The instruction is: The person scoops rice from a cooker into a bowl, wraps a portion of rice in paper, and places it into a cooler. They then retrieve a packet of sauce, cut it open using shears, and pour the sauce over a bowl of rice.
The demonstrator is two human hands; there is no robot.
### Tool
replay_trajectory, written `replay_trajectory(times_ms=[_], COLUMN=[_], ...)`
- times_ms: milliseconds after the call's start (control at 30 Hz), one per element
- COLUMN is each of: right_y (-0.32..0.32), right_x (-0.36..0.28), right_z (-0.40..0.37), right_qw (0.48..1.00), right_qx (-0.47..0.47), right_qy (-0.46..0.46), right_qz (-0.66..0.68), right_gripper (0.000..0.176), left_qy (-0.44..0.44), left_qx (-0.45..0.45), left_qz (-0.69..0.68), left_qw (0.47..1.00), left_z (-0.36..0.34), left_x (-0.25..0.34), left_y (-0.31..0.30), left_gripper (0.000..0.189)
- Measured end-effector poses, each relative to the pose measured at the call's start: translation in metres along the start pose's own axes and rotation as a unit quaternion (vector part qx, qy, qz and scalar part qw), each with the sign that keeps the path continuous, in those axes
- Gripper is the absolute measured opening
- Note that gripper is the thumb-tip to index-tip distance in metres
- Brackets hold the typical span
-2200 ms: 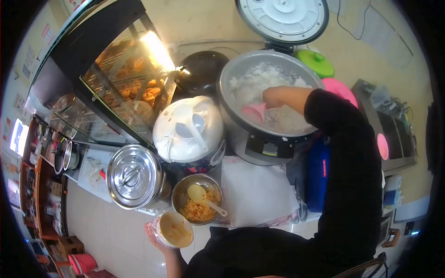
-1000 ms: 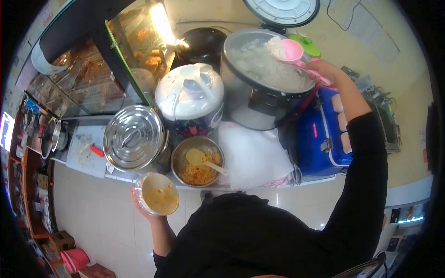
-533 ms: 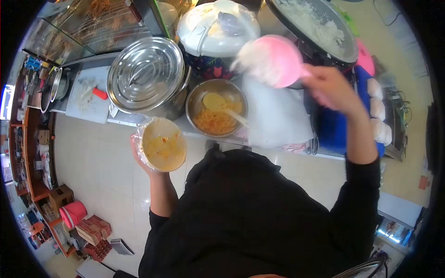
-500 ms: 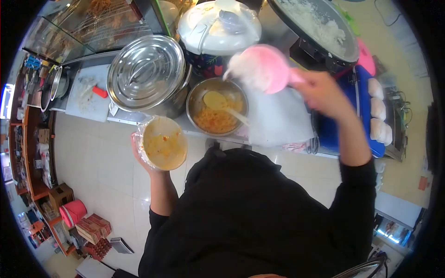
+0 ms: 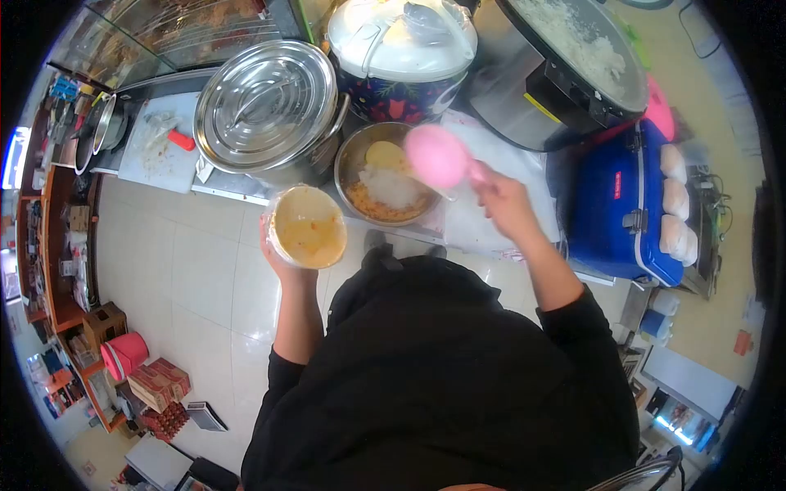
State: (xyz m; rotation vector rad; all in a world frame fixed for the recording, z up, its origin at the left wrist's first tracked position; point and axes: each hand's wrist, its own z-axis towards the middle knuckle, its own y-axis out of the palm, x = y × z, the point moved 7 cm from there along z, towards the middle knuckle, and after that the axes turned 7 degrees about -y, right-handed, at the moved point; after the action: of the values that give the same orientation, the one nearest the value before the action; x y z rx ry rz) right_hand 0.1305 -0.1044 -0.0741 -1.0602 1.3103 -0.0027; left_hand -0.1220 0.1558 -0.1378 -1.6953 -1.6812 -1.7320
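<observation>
My left hand [image 5: 286, 270] is wrapped round a round tub [image 5: 308, 233] with clear plastic about its outside and yellowish food residue inside, tilted towards me. In my right hand [image 5: 509, 206] is the handle of a pink plastic scoop [image 5: 438, 157], slightly blurred, above the right side of a steel bowl [image 5: 347, 165]. A clump of white rice [image 5: 391, 186] lies in that bowl over orange-yellow crumbly food [image 5: 368, 204]. The pale yellow head of a rice paddle [image 5: 383, 153] also shows there; its handle is mostly hidden by rice and scoop.
Behind the bowl stand a lidded steel pot [image 5: 266, 106], a white-lidded cooker [image 5: 401, 45] and a large open cooker [image 5: 516, 90] with rice. A blue cooler [image 5: 610, 196] with wrapped white packets [image 5: 673, 200] is at right. A red-handled tool [image 5: 180, 140] lies on a cutting board [image 5: 147, 168].
My right hand has brought the scoop down and left to the bowl. The rice that was in the scoop now lies in the bowl. The tub has shifted slightly up and right in view.
</observation>
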Motion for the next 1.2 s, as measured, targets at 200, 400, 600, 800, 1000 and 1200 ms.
replay_trajectory(times_ms=[200, 400, 600, 800, 1000, 1200], right_y=[-0.043, 0.019, 0.063, 0.018, 0.065, 0.105], right_x=[0.095, 0.007, -0.001, -0.036, -0.038, -0.061], right_z=[-0.017, 0.007, 0.048, 0.070, 0.073, 0.082], right_qw=[0.979, 0.991, 0.985, 0.979, 0.913, 0.862], right_qx=[-0.018, 0.010, -0.106, -0.121, -0.235, -0.261], right_qy=[0.123, 0.052, -0.011, -0.057, -0.093, -0.119], right_qz=[-0.164, -0.125, -0.139, -0.151, -0.319, -0.419], right_gripper=[0.023, 0.042, 0.035, 0.022, 0.021, 0.017], left_qy=[-0.009, 0.106, 0.113, 0.099, 0.085, 0.077], left_qx=[0.003, -0.027, 0.008, 0.013, -0.038, -0.058], left_qz=[-0.065, -0.228, -0.265, -0.299, -0.323, -0.326], left_qw=[0.998, 0.968, 0.958, 0.949, 0.942, 0.940], left_z=[0.023, 0.041, 0.046, 0.049, 0.048, 0.046], left_x=[-0.059, -0.079, -0.085, -0.089, -0.102, -0.100], left_y=[-0.024, 0.004, 0.019, 0.021, 0.023, 0.030], left_gripper=[0.045, 0.046, 0.043, 0.042, 0.045, 0.046])
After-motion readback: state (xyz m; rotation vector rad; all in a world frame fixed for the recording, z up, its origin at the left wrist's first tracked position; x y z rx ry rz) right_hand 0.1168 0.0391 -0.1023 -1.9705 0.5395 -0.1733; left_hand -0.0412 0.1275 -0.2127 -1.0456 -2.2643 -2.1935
